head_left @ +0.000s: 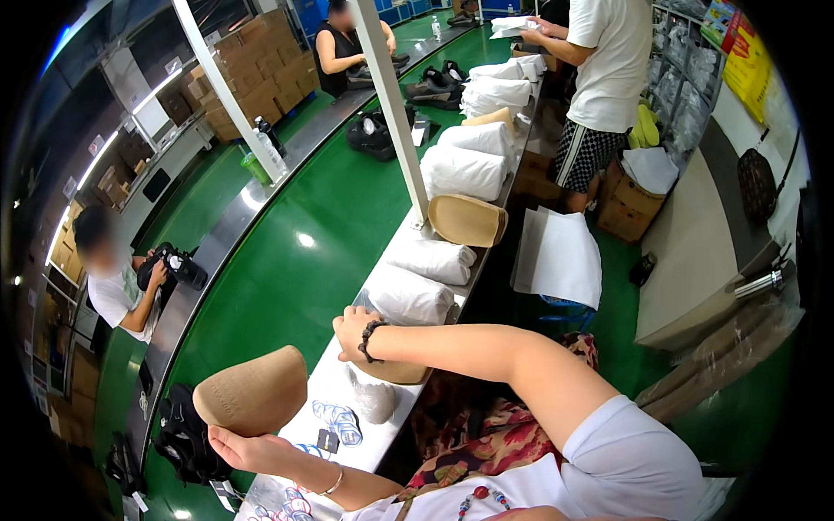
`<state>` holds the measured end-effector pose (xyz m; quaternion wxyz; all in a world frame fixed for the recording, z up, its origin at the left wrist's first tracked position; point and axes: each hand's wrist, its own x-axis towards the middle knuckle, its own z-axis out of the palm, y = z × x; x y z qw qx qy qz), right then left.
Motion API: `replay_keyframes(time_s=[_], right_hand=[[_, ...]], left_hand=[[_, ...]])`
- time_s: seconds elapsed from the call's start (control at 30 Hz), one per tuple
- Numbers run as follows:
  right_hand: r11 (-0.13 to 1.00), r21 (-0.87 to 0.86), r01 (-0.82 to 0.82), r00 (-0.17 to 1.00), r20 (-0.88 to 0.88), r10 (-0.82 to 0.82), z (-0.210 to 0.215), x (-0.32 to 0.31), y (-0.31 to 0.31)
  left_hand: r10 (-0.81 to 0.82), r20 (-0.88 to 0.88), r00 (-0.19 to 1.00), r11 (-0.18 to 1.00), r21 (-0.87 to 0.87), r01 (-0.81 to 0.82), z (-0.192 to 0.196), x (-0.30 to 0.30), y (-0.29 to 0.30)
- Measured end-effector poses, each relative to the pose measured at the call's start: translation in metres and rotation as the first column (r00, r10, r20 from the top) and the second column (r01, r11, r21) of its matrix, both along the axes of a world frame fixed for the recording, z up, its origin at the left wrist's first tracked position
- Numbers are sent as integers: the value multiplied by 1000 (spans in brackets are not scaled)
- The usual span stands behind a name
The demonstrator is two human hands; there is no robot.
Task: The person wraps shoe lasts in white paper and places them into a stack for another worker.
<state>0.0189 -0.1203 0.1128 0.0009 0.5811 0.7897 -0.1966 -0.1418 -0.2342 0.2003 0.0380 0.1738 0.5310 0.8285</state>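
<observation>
"How is the curved tan piece (pixel 252 391) held?"
"Its near edge is pinched by the left hand (pixel 239 446), left of the white table (pixel 326 382). The edge is likely used so the wide face is left uncovered."
"And the right hand (pixel 354 333)?"
"It is held by a second tan piece (pixel 395 373), near a white roll (pixel 410 296). Its fingertips are hidden, so its grip cannot be told."

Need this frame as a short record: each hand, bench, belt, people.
left hand: holds a tan curved piece
right hand: at a second tan piece, grip hidden
white bench: white bundles beyond the right hand
green belt: black shoes near the left hand
people: three co-workers visible
</observation>
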Motion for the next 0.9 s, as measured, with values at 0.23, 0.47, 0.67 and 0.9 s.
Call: replay_keyframes(time_s=[0.23,0.47,0.67,0.9], right_hand=[[989,149,18,865,-498,59,-11,47,39],[928,75,-366,368,-904,219,82,167,-101],[988,-89,125,75,-992,-99,34,236,-160],[873,-287,394,-146,-957,-249,-34,293,-193]], left_hand=[[-295,69,953,949,140,283,-15,-1,3],[-763,162,626,646,209,734,5,93,14],[-969,94,227,235,92,968,-19,200,35],[-916,330,-229,-184,163,969,-88,304,13]])
